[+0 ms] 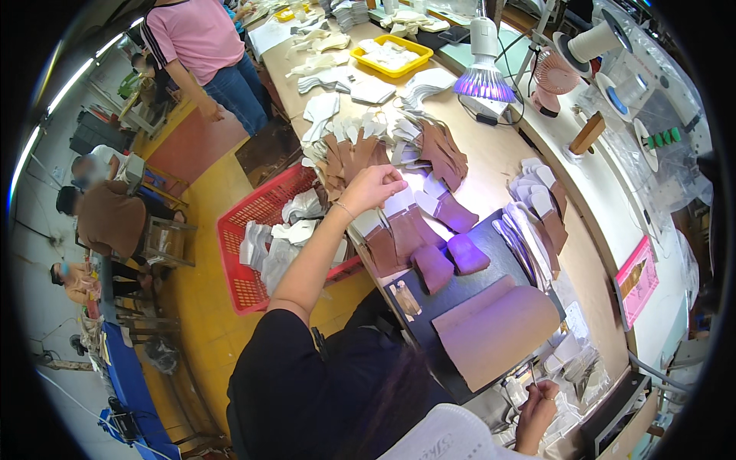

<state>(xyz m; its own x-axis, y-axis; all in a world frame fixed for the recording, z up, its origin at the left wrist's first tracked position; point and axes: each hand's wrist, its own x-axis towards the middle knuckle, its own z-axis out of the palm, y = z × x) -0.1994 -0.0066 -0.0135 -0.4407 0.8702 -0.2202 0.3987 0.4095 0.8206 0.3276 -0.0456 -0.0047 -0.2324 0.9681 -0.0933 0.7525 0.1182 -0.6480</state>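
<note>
Over the near left part of the table reaches my left hand [372,186], its fingers pinched at the white end of a brown-and-white cut piece [410,234]. More such pieces [454,212] lie beside it, with two small brown pieces [450,261] nearer to me. A large brown sheet [498,330] rests on a dark board [429,303]. At the lower right, my right hand [537,410] is closed round a thin tool [533,374], whose kind I cannot make out. It is above a heap of white scraps [571,364].
A red basket [238,287] with white pieces stands left of the table. Stacks of brown pieces [443,153], a yellow tray [423,54] and a lit lamp [484,69] are farther back. Thread spools [598,42] stand at right. A person in pink [201,38] stands at far left.
</note>
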